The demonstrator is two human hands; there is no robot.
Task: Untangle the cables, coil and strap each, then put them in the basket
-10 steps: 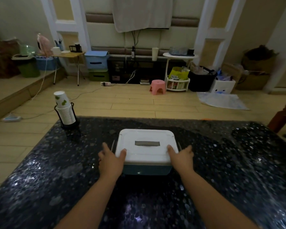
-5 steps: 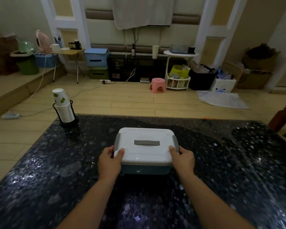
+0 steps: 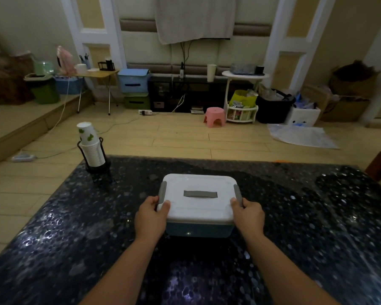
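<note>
A dark speckled table [image 3: 75, 227] fills the lower view. At its centre a lidded box [image 3: 198, 203], white on top and blue below, is gripped at nine o'clock by the left hand [image 3: 151, 217] and at three o'clock by the right hand [image 3: 249, 216], fingers curled at the grey side latches [image 3: 162, 192]. A cup stack [image 3: 90, 146] stands at ten o'clock. No cables are seen; opening the box is judged the step in hand, so both latches must be released and the lid lifted.

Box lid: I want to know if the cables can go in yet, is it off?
No, the white lid sits closed on the box.
</note>
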